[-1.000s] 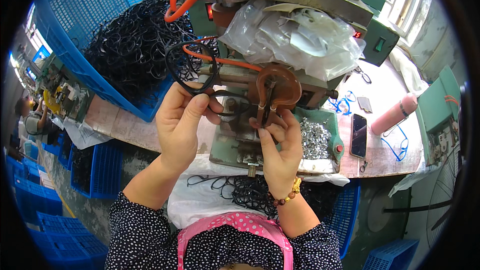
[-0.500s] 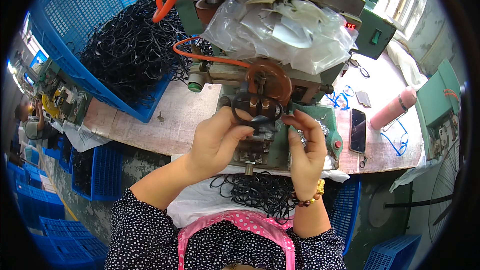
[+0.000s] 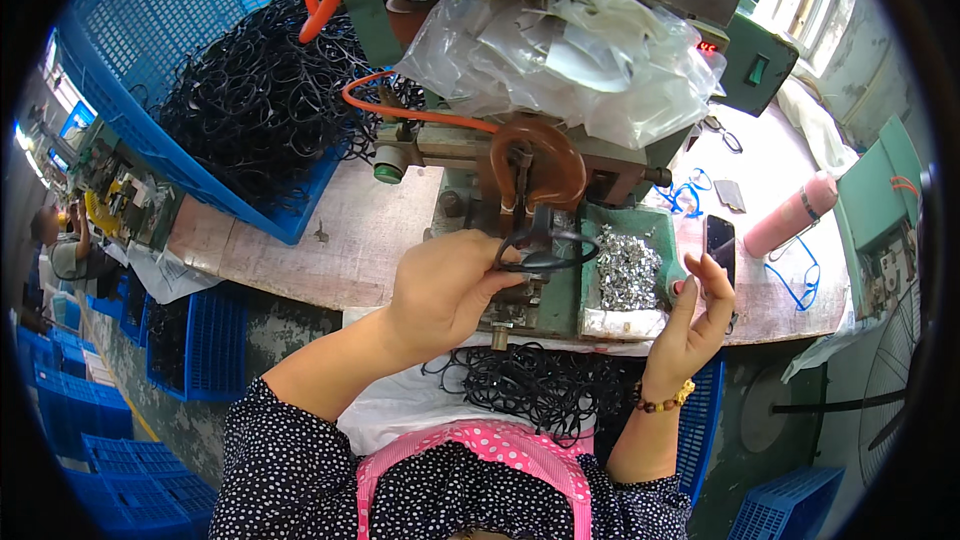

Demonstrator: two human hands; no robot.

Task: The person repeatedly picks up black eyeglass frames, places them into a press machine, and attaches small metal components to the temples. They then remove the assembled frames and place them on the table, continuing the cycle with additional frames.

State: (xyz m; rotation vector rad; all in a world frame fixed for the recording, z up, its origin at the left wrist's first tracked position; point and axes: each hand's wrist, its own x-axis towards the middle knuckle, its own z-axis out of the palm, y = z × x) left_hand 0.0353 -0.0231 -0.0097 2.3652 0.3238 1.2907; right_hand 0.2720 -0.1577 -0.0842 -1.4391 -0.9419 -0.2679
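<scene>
Between the thumb and fingers of my left hand [image 3: 440,285] is a black eyeglass frame [image 3: 556,265], held in front of the machine just below its brown rounded guard [image 3: 570,175]. My left fingertips cover one end of it. Away to the right, my right hand [image 3: 690,330] is raised with its fingers apart and nothing visible in them. It is nearest to a red button [image 3: 677,287] and a dark phone [image 3: 719,245]. Small shiny metal pieces [image 3: 628,270] fill a green tray [image 3: 590,285] between my hands. Several black eyeglass frames [image 3: 525,385] lie heaped on my lap.
A blue crate [image 3: 190,180] piled with black frames [image 3: 265,100] stands at the left. Clear plastic bags [image 3: 570,60] rest on the machine, near an orange hose [image 3: 420,118]. A pink bottle [image 3: 792,217] and blue glasses [image 3: 800,285] lie at the right. Another person [image 3: 68,250] sits far left.
My right hand has come off the frame and moved right and down past the metal-piece tray. My left hand has turned the frame and shifted it slightly right and down.
</scene>
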